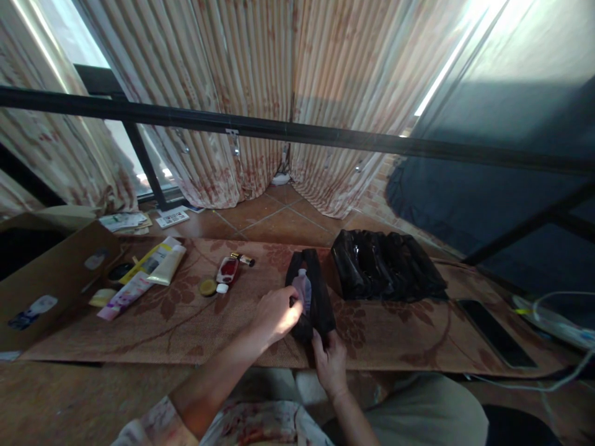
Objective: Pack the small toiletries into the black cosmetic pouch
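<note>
A small pale purple bottle (303,286) is pinched in the fingers of my left hand (277,314), over the opening of a dark pouch (320,291). The pouch is narrow and lies lengthwise on the cloth-covered table. My right hand (331,360) grips its near end, with the thumb on top. Just right of it sits a larger black organizer (388,265) with several upright sections; what they contain is too dark to make out. Left of my left hand lie a bottle with red contents and a white cap (228,271), a tiny dark vial (243,259) and a round yellowish lid (207,287).
Several tubes, including a yellow one (146,260) and a pink-and-white one (125,296), lie by an open cardboard box (60,279) at the left. A phone (497,333) and a white cable (553,387) are at the right. A dark metal rail (279,129) crosses beyond the table.
</note>
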The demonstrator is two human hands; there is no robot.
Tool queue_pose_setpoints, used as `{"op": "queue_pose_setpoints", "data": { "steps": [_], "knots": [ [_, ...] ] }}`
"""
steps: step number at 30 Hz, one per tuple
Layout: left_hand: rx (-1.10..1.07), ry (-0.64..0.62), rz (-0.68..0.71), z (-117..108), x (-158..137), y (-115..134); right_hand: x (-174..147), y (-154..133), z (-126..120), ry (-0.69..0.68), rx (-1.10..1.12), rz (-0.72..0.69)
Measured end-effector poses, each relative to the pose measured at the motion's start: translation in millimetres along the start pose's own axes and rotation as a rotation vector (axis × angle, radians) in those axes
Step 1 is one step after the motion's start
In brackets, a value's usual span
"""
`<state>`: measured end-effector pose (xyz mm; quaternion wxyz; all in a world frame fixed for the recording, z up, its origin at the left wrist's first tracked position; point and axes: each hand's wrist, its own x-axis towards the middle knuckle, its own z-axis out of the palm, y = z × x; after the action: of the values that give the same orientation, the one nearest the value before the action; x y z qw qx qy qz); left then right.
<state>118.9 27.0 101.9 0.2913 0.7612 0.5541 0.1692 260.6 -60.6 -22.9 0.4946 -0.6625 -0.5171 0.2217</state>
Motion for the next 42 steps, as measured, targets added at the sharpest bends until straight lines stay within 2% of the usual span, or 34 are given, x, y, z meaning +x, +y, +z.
{"op": "queue_pose_setpoints", "data": {
  "steps": [7, 12, 16, 20, 26, 29, 31, 33, 35, 37, 42],
  "knots": [
    [-0.135, 0.039, -0.026, -3.9, -8.5, 1.1, -0.9, 1.0, -1.1, 0.02, -0.015, -0.002],
    [-0.164, 0.028, 0.016, 0.7, -14.7, 3.1, -1.0, 1.8, -1.6, 0.006, 0.01, 0.005],
    [-0.192, 0.079, 0.034, 3.5, -19.4, -4.5, -0.8, 3.2, -1.7, 0.009, 0.014, -0.005],
    [-0.186, 0.176, -0.022, 3.5, -23.2, -31.6, -1.2, 3.1, -2.5, 0.018, -0.027, 0.004],
    [-0.04, 0.313, -0.17, 5.8, -29.6, -97.4, -0.3, 3.6, -2.8, 0.018, -0.032, -0.01],
    [0.026, 0.477, -0.236, 0.8, -31.6, -126.5, -0.5, 4.7, -3.0, 0.017, -0.027, -0.019],
    [0.113, 0.633, -0.221, -6.2, -30.7, -142.8, -1.0, 5.6, -3.1, 0.015, -0.038, -0.012],
    [0.171, 0.724, -0.248, -14.0, -27.2, -156.5, -1.7, 6.9, -3.0, 0.016, -0.051, -0.002],
    [0.185, 0.736, -0.289, -20.5, -21.0, -167.4, -2.0, 8.2, -2.7, 0.017, -0.055, 0.001],
    [0.171, 0.686, -0.291, -24.3, -12.3, -174.8, -2.0, 9.2, -2.4, 0.018, -0.051, 0.001],
    [0.129, 0.608, -0.294, -27.2, 16.6, -179.2, -1.4, 7.8, -2.2, 0.023, -0.032, 0.008]
  ]
}}
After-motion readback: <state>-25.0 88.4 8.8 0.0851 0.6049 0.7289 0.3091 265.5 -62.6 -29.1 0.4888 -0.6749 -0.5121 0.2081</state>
